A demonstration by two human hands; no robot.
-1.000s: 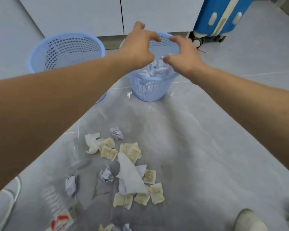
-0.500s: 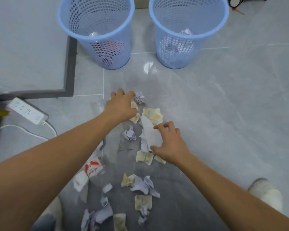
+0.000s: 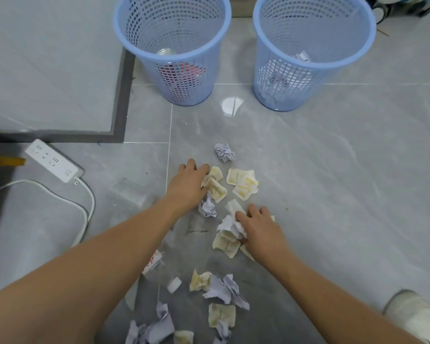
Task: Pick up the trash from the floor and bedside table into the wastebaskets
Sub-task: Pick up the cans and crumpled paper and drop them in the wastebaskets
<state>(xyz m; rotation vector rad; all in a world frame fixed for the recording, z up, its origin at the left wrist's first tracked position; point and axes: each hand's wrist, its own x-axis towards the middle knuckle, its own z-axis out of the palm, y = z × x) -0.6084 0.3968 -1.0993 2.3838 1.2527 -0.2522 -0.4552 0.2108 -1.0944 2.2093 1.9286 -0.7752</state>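
A power strip (image 3: 54, 160) lies far left on the floor (image 3: 333, 182). The left hand (image 3: 188, 184) presses curled fingers onto yellowish wrappers (image 3: 215, 186); the right hand (image 3: 260, 230) has closed on crumpled paper (image 3: 230, 227). More scraps (image 3: 220, 288) lie scattered nearer the person, well short of two blue baskets (image 3: 174, 49).

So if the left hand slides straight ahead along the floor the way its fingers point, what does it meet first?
The left hand points up and slightly right. Past the fingertips the floor looks bare, so the left wastebasket probably comes first. The crumpled paper ball lies just right of that line.
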